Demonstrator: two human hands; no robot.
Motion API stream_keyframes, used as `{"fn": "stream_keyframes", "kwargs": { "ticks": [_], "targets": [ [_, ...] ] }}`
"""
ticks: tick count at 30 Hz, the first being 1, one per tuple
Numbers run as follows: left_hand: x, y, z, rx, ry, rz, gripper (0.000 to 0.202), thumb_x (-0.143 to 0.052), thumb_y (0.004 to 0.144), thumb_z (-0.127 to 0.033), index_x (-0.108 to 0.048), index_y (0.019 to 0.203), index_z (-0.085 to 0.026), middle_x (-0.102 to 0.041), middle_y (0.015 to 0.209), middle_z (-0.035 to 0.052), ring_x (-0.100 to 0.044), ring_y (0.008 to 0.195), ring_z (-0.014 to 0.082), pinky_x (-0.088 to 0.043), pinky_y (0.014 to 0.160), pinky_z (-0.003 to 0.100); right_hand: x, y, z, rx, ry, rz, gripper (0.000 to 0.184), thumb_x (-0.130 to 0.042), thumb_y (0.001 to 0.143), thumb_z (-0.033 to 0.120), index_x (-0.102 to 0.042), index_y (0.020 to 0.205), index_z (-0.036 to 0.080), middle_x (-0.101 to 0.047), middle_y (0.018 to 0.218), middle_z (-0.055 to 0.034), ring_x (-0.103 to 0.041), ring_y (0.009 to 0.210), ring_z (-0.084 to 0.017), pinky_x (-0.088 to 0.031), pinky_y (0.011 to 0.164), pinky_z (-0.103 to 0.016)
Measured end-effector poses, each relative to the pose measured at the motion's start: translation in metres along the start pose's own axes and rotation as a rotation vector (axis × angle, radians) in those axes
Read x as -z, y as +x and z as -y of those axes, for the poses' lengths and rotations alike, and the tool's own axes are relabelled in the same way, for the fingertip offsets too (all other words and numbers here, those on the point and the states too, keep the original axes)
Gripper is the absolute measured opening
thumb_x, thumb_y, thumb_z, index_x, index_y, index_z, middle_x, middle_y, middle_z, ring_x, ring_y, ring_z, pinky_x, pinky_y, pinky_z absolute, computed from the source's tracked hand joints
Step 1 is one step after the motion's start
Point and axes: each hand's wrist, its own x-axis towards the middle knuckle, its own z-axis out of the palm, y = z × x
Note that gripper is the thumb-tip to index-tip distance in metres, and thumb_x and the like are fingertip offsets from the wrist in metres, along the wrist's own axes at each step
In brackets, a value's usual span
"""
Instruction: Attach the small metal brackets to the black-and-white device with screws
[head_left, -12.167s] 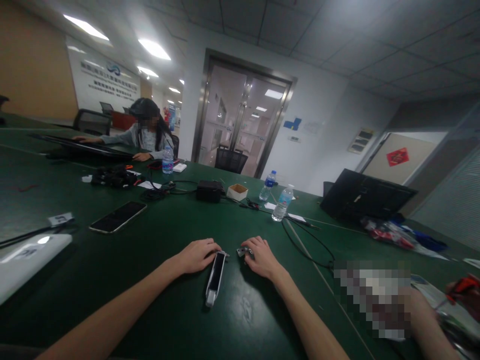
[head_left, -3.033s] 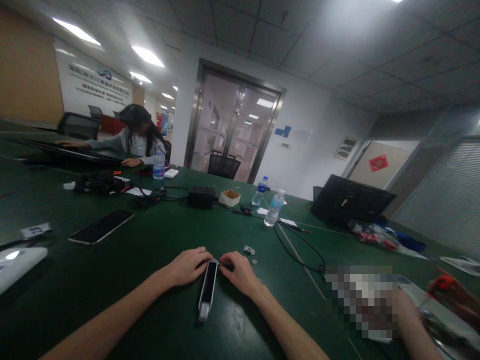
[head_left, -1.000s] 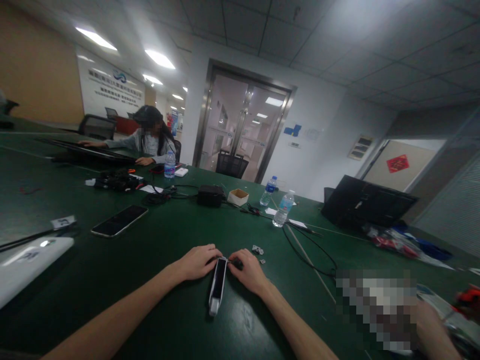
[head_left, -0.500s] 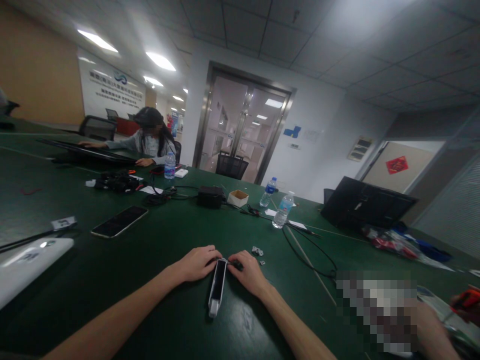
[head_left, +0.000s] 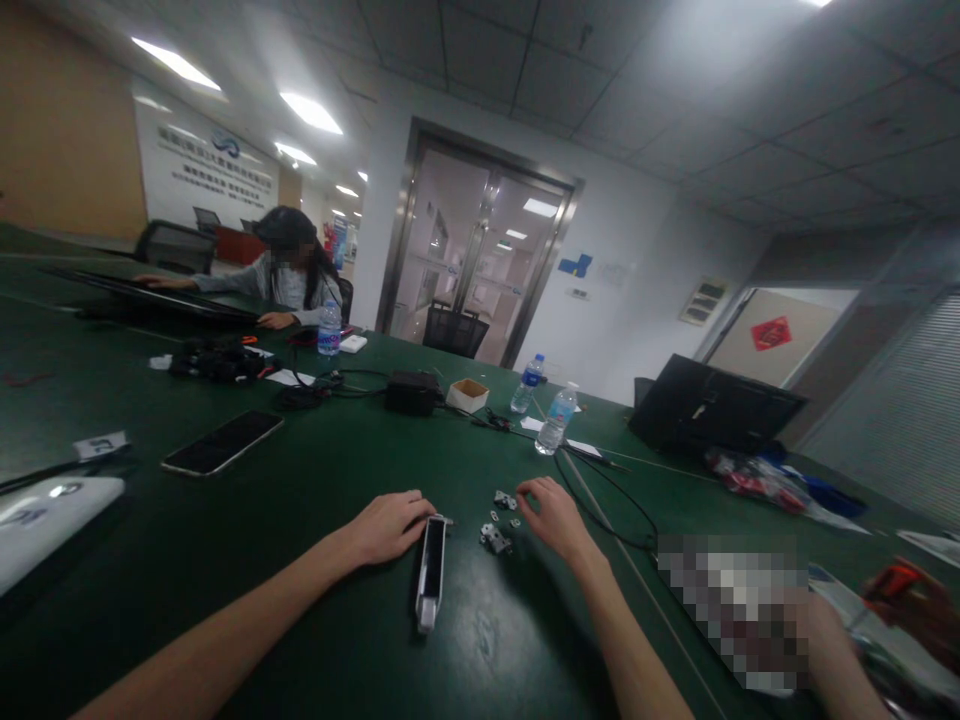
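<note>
White-framed housing (head_left: 431, 575), long and narrow with a dark recess along its face, lies on the green table (head_left: 480, 670) between the 2 forearms. Left hand (head_left: 394, 527): fingers narrow, closed on the housing's far end from its left side; exact contact under the fingertips hidden. Thin metal stub (head_left: 451, 521) juts rightward from that end. Right hand (head_left: 553, 515): fingers bent, gap at the thumb narrow; cannot tell whether anything small sits in it. Just left of it, loose on the tabletop: 2 larger grey pieces, the farther bracket (head_left: 505, 499) and the nearer bracket (head_left: 496, 540), with 2 tiny pieces (head_left: 514, 523) between them.

Risks, as judged:
1. Lost part. Likeliest loss is a tiny piece; cause would be a sweep of the right fingers or wrist, so close alongside.
2. Mix-up. The 2 brackets look much alike at this size; cause, lying so near each other in no clear order.
3. Twisted housing. Only the left hand steadies it, at 1 end; sideways force on the stub could swing the near end round.
4. Snag or spill. Black cable (head_left: 611, 530) loops right of the right hand, and the nearer bottle (head_left: 557, 420) stands beyond; a wide, careless reach could catch either.
</note>
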Motion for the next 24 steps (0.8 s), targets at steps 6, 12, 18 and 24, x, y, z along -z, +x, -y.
{"fn": "stream_keyframes", "kwargs": {
  "ticks": [6, 12, 18, 24],
  "targets": [
    [-0.002, 0.0, -0.004, -0.006, -0.009, -0.018, 0.03, -0.04, 0.096, -0.025, -0.06, 0.118, -0.022, -0.063, 0.108, 0.0056, -0.061, 0.096, 0.0192, -0.049, 0.081, 0.028, -0.007, -0.006, -0.009, -0.074, 0.001, 0.292, 0.017, -0.058, 0.081, 0.017, -0.072, 0.091, 0.022, -0.069, 0.088, -0.0051, -0.063, 0.081, -0.018, -0.042, 0.071, -0.025],
    [-0.002, 0.001, -0.001, -0.006, -0.038, 0.005, 0.029, -0.042, 0.097, -0.024, -0.059, 0.12, -0.022, -0.061, 0.112, 0.0063, -0.06, 0.099, 0.0205, -0.049, 0.085, 0.032, -0.011, -0.006, -0.013, -0.084, 0.004, 0.316, 0.022, -0.058, 0.079, 0.014, -0.073, 0.092, 0.023, -0.068, 0.089, -0.0048, -0.063, 0.082, -0.017, -0.042, 0.07, -0.024],
    [-0.003, 0.001, 0.0, -0.019, -0.033, 0.002, 0.027, -0.044, 0.097, -0.023, -0.059, 0.119, -0.02, -0.062, 0.11, 0.0068, -0.06, 0.1, 0.02, -0.049, 0.086, 0.031, -0.008, -0.005, -0.012, -0.095, 0.024, 0.355, 0.017, -0.058, 0.079, 0.015, -0.071, 0.088, 0.021, -0.067, 0.089, -0.0046, -0.062, 0.081, -0.017, -0.043, 0.071, -0.024],
    [-0.004, 0.001, 0.001, -0.017, -0.047, -0.002, 0.027, -0.043, 0.097, -0.024, -0.06, 0.119, -0.022, -0.062, 0.11, 0.0057, -0.06, 0.099, 0.0199, -0.049, 0.084, 0.03, -0.009, -0.005, -0.006, -0.097, 0.034, 0.349, 0.012, -0.059, 0.078, 0.018, -0.07, 0.084, 0.018, -0.065, 0.088, -0.006, -0.06, 0.08, -0.017, -0.042, 0.071, -0.024]
  ]
}}
